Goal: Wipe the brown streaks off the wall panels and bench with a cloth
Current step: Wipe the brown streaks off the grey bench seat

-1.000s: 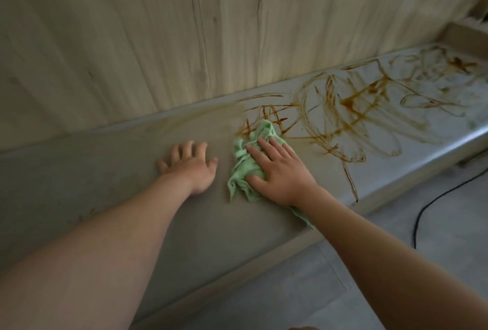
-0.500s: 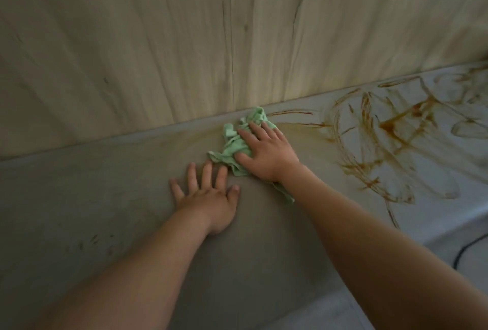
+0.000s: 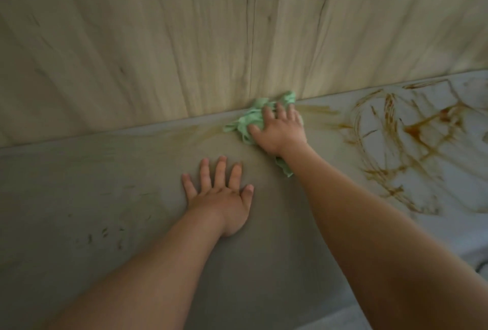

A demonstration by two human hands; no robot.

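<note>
1. Here, in the head view, the right hand [image 3: 280, 131] pressed the green cloth [image 3: 248, 121] into the corner where the worktop [image 3: 79, 184] met the wall panels [image 3: 158, 39]. Its fingers lay spread and nearly flat on the bunched fabric, so the grip was wide, pressing rather than clenching. A tail of cloth showed beside the wrist.
2. The left hand [image 3: 224, 197] lay palm down on the worktop with fingers splayed, its grip wide and holding nothing. It was nearer the person than the cloth and apart from it.
3. By my judgement the job was partly done. The worktop left of the cloth looked mostly wiped, with only a pale smear [image 3: 200, 131] just beside the cloth and a few small flecks [image 3: 105, 234] farther left.
4. Right of the cloth, heavy brown streaks [image 3: 422, 129] looped across the worktop, apparently untouched. That looked like the bulk of what was left.
5. The panels showed no brown streaks in the part in view. Their dark lines looked like wood grain, though blur made that hard to tell for sure.
6. The worktop was grey, matte and smooth, and ran long beside the wall. The panels were pale wood-grain with a vertical seam [image 3: 252, 39] just above the cloth. Light fell brighter on the right, and a paler strip of floor [image 3: 343, 321] showed at the bottom right.
</note>
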